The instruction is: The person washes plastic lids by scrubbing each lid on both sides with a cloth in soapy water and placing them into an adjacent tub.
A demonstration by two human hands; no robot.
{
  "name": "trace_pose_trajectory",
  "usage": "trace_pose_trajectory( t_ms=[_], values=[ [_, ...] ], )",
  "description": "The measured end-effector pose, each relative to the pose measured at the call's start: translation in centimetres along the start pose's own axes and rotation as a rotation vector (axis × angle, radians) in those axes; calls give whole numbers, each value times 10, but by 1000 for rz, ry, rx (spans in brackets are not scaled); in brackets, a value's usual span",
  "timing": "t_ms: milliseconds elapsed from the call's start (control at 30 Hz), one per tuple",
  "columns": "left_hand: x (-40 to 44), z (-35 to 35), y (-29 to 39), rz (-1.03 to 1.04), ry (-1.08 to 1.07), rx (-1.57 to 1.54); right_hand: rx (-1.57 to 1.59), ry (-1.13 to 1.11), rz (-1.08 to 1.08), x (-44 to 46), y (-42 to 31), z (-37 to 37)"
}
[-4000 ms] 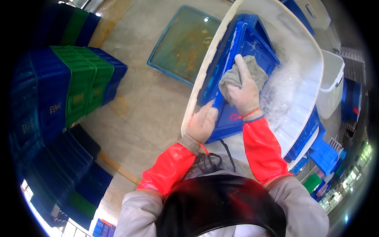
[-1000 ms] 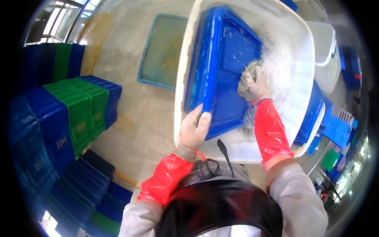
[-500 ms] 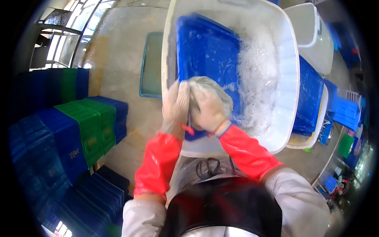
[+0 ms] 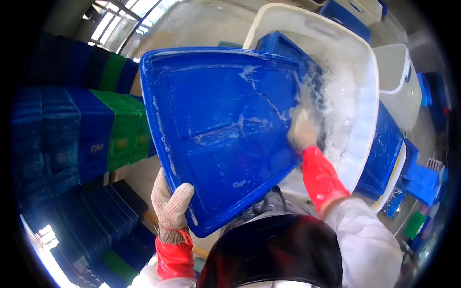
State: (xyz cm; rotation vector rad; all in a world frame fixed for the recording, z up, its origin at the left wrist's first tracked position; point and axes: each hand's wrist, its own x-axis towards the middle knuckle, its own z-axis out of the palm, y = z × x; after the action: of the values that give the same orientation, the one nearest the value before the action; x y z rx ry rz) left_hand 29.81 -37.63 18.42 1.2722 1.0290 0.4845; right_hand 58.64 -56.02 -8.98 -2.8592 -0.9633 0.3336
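Observation:
A large blue plastic lid (image 4: 225, 129), wet and streaked with suds, is tilted up over the left side of a white tub (image 4: 372, 120). My left hand (image 4: 172, 199), in a knitted glove and red sleeve cover, is closed on the lid's lower left edge with the thumb over the rim. At the lid's right edge is my right hand (image 4: 303, 128), beside the foamy water (image 4: 343, 110). Motion smears its fingers, so I cannot make out what they hold. Behind the lid, another blue plastic piece (image 4: 281, 45) stands partly in the tub.
Stacked blue and green crates (image 4: 127, 129) line the left side. To the right are a white bin (image 4: 394, 72), a blue panel (image 4: 382, 153) in a second container, and a blue crate (image 4: 422, 185). A dark apron (image 4: 273, 249) covers my front.
The blue lid has come up out of the tub and swung left. My left hand has moved down and left to its edge; my right hand has moved right, away from the left.

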Motion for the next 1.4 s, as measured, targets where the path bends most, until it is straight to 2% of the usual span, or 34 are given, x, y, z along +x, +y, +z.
trace_pose_trajectory(
  t_ms=[67,100,167,200,267,333,367,400,433,467,500,567,633,667,733,767,800,833,867,900,933,967,1000,1033,1067,1100,1133,1167,1233,1267,1333,1367,1400],
  values=[
    [0,4,6,77,-36,-37,29,-63,52,-80,32,40],
    [1,8,16,97,-72,-19,23,-168,92,-108,37,36],
    [3,25,41,228,-151,117,479,-761,318,-120,18,-94],
    [4,34,54,328,-196,209,516,-716,339,-129,36,-75],
    [-7,68,94,377,-320,188,882,-317,114,-151,86,-18],
    [-13,90,120,522,-389,273,1029,-155,155,-168,111,-16],
    [-12,98,129,667,-370,375,1146,-45,175,-173,112,-30],
    [-11,101,141,781,-390,571,1147,-40,275,-187,117,-46],
    [-7,100,155,894,-395,762,1164,-7,281,-193,124,-38],
    [10,101,166,1143,-359,918,1261,52,318,-203,132,-27],
    [17,101,170,1094,-286,934,1353,102,355,-210,136,-16],
    [73,85,181,1650,-108,1241,1388,130,349,-222,128,-48],
    [133,88,140,1546,11,729,1337,201,125,-219,120,-76],
    [146,97,119,1304,-88,504,1177,174,154,-214,117,-88],
    [164,110,62,806,-247,37,1116,168,-15,-181,95,-114],
    [154,121,29,666,-274,61,1182,174,-38,-164,71,-134],
    [143,132,-4,524,-299,90,1177,284,-159,-138,47,-135],
    [133,143,-36,385,-321,122,1219,267,-253,-120,22,-154],
    [132,140,-86,534,-318,299,1167,330,-310,-104,-7,-163],
    [123,134,-112,596,-316,387,1229,343,-358,-95,-39,-178],
    [113,127,-138,660,-310,474,1212,276,-346,-83,-66,-175],
    [99,124,-147,765,-277,608,1116,455,-426,-75,-92,-165],
    [104,107,-148,667,-318,535,1004,298,-430,-68,-104,-162],
    [109,90,-149,567,-350,460,901,461,-512,-52,-110,-127],
    [114,73,-150,468,-371,386,801,448,-424,-35,-106,-90],
    [106,73,-110,-44,-359,-118,697,434,-346,-22,-96,-65],
    [115,57,-92,64,-328,53,751,199,-142,-20,-77,-59],
    [118,51,-72,12,-288,22,787,170,35,-17,-54,-41],
    [140,21,-74,179,-306,253,723,142,370,-27,-4,-5],
    [152,3,-84,141,-290,259,633,97,489,-40,10,7],
    [181,-8,-110,388,-298,520,408,-35,558,-66,5,4],
    [171,31,-73,-68,-292,113,309,-101,500,-76,-15,-9],
    [178,51,-71,-91,-342,37,264,-149,402,-81,-43,-22]
  ],
)
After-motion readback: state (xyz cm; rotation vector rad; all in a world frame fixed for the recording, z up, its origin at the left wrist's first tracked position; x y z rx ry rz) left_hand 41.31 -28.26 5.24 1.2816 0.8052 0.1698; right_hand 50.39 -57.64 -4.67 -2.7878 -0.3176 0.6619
